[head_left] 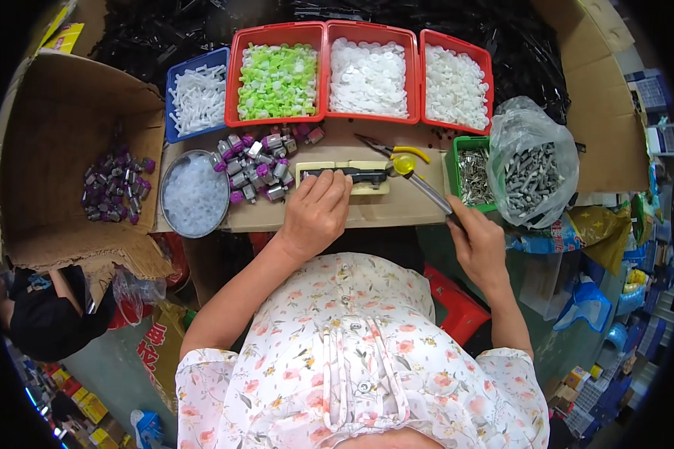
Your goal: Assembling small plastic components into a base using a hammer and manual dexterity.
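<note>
My right hand is wrapped round the dark grip of a small hammer with a metal shaft and a yellow head. The head is at the right end of a long black plastic part; whether they touch I cannot tell. That part lies in a cream-coloured fixture block on the cardboard worktop. With fingers together and bent, my left hand holds the part's left end down, hiding some of it. Just behind the hammer head rest pliers with yellow handles.
Small motors with purple ends lie left of the fixture, beside a bowl of translucent pieces. Red bins and a blue bin stand behind. Right are a green box of metal pieces and a bag of grey parts.
</note>
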The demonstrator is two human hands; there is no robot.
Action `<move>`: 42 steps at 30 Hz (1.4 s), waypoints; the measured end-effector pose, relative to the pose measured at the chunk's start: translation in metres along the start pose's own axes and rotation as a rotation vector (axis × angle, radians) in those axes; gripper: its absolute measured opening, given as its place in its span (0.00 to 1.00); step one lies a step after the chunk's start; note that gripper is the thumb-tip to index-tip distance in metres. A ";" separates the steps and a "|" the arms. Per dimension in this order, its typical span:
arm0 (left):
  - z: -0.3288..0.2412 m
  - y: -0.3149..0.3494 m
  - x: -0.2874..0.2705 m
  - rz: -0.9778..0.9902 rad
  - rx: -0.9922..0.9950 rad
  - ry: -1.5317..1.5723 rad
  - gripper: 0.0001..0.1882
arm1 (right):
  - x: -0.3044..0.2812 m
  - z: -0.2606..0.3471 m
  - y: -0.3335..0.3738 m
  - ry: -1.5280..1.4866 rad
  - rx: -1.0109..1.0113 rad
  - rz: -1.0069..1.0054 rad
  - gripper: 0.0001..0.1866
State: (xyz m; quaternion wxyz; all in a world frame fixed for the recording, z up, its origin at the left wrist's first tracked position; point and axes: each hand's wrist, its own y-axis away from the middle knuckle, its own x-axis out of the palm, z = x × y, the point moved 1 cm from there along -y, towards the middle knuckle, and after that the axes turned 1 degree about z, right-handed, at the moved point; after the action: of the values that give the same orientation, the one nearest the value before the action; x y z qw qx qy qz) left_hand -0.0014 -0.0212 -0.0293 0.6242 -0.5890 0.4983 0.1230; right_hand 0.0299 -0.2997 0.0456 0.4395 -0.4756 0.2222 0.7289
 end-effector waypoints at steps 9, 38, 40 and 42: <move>0.002 -0.007 -0.007 -0.004 -0.050 0.081 0.15 | 0.000 0.000 -0.107 0.151 -0.110 -0.245 0.19; 0.012 -0.033 -0.027 -0.146 -0.842 1.402 0.20 | 0.065 0.003 -0.082 0.112 -0.093 -0.001 0.11; 0.010 -0.026 -0.029 -0.138 -0.824 1.370 0.18 | 0.052 0.010 -0.073 -0.191 -0.129 -0.096 0.12; 0.005 -0.024 -0.030 -0.131 -0.827 1.295 0.15 | 0.042 0.025 -0.071 -0.179 -0.198 -0.144 0.13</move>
State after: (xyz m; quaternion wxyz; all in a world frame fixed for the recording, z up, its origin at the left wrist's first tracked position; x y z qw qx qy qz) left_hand 0.0046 -0.0103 0.0069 -0.0566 -0.7571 0.6419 -0.1073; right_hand 0.0710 -0.2262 0.0263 0.4596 -0.4643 0.0745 0.7534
